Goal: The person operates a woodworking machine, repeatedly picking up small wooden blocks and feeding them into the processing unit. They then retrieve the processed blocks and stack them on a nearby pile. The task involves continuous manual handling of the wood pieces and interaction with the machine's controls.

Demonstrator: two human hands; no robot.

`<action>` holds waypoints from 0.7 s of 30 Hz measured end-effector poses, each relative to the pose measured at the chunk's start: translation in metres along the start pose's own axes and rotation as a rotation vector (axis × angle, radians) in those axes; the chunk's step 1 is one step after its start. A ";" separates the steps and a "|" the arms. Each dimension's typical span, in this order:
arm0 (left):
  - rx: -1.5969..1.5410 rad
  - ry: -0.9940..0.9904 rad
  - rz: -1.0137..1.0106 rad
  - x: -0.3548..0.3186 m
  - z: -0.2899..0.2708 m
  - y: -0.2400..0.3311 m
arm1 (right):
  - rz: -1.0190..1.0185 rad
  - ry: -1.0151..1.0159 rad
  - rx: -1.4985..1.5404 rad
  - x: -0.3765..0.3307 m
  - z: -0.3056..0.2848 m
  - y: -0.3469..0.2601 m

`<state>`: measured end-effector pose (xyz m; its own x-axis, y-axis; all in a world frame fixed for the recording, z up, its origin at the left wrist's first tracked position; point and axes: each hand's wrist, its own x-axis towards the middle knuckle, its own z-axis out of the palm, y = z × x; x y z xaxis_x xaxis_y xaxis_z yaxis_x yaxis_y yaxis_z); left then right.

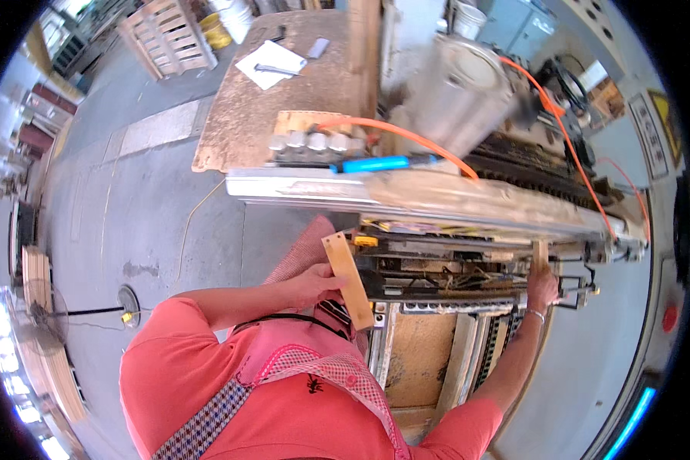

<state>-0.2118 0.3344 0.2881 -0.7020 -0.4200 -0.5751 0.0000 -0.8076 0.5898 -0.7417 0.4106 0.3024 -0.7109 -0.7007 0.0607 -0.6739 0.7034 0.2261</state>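
My left hand [320, 285] is closed around a short, flat wooden board [348, 280] with small holes at its ends. The board stands nearly upright in the view, in front of my apron [307, 337]. My right arm stretches forward to the far right side of the machine [437, 285]. There my right hand [543, 290] is closed on a light wooden piece [540, 251], whose end sticks out past the fingers. The hand hides most of that piece. It is beside the machine's dark rails, under the long metal beam [307, 188].
A blue-handled air gun [376, 164] on an orange hose [410, 136] lies on the beam. Behind stands a worn wooden table [238, 115] with paper [271, 64] on it. A metal cylinder [468, 84] stands at the back. A fan [46, 322] and a pallet [169, 38] are at left.
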 end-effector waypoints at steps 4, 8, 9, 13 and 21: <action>0.063 0.281 0.267 -0.021 -0.063 0.034 | 0.078 -0.043 -0.019 0.004 0.003 0.000; 0.270 0.582 0.440 -0.016 -0.162 0.094 | 0.031 0.160 -0.090 -0.019 0.005 0.001; 0.280 0.637 0.472 -0.014 -0.188 0.109 | 0.046 0.212 -0.069 -0.029 -0.002 -0.009; 0.392 0.642 0.497 0.036 -0.320 0.153 | -0.027 0.294 -0.027 -0.093 -0.009 -0.036; 0.792 0.898 0.300 0.120 -0.427 0.200 | 0.184 -0.024 0.162 -0.253 -0.045 -0.098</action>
<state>0.0076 -0.0541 0.0945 -0.0106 -0.9333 -0.3590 -0.5747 -0.2881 0.7660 -0.4872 0.5138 0.3087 -0.8279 -0.5573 0.0632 -0.5547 0.8302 0.0546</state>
